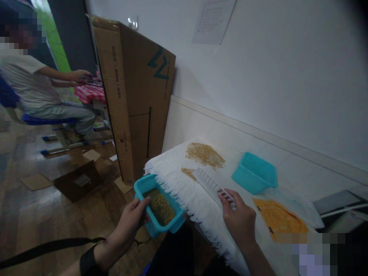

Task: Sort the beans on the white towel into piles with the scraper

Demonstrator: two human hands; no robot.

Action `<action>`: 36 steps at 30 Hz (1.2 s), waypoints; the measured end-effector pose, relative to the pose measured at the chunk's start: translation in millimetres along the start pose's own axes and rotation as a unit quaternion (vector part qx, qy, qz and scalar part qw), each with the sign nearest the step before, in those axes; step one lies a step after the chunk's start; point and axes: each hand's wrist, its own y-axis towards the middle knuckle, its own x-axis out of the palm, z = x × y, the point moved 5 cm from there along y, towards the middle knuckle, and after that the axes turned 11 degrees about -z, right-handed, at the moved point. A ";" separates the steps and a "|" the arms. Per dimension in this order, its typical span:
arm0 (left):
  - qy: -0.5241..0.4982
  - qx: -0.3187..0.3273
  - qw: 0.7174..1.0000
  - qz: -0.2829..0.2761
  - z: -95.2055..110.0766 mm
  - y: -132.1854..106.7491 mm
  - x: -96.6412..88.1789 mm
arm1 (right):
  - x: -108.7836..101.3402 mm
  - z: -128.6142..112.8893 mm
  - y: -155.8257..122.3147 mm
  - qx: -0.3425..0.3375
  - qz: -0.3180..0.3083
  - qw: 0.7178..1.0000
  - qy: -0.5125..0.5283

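Note:
My left hand [134, 216] grips the near-left rim of a teal plastic basin [179, 217], thumb over the edge. Small greenish-brown beans [161, 207] lie in the basin, which is held just off the table's fringed front edge. Closed around the near end of a long white plastic strip with a row of slots [208, 183] is my right hand [240, 216]. The strip's far end is beside a small heap of pale yellow beans [189, 173] on the white cloth [169, 161]. Behind that heap spreads a larger pile of the same beans [205, 154].
A second teal basin [254, 174] stands against the wall, near an orange packet [280, 218] in clear plastic. A tall cardboard box [138, 99] rises left of the table. Farther left, a person [31, 84] sits at another table. An opened carton [76, 180] lies on the floor.

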 end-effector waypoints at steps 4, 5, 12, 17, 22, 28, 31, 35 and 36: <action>0.013 -0.016 1.000 -0.001 -7.7 -5.6 4.2 | 3.6 0.7 -4.6 -0.020 0.001 1.000 -0.019; 0.016 -0.019 1.000 -0.001 -10.0 -6.4 5.0 | 4.6 -1.5 -5.1 -0.026 -0.001 1.000 -0.017; 0.044 -0.032 0.998 -0.013 -19.9 -6.8 7.5 | 1.4 -9.4 -6.4 -0.035 0.002 0.999 0.002; 0.061 -0.033 0.997 -0.017 -18.8 -7.9 9.8 | -5.8 -11.9 -9.5 -0.034 0.007 0.999 0.000; 0.078 -0.035 0.996 -0.021 -18.3 -9.4 12.7 | -11.3 -12.6 -14.9 -0.032 -0.006 0.999 0.015; 0.092 -0.037 0.995 -0.027 -11.4 -14.1 17.3 | -12.5 -10.2 -15.3 -0.019 -0.016 1.000 0.013; 0.095 -0.034 0.994 -0.029 -7.4 -15.8 19.0 | -11.4 -10.4 -14.1 -0.018 -0.027 0.999 0.017; 0.108 -0.028 0.993 -0.043 -8.7 -12.2 18.7 | -11.5 -11.0 -12.8 -0.012 -0.033 0.999 0.024; 0.109 -0.029 0.993 -0.044 -10.5 -10.6 17.9 | -11.5 -11.4 -12.5 -0.012 -0.034 0.999 0.024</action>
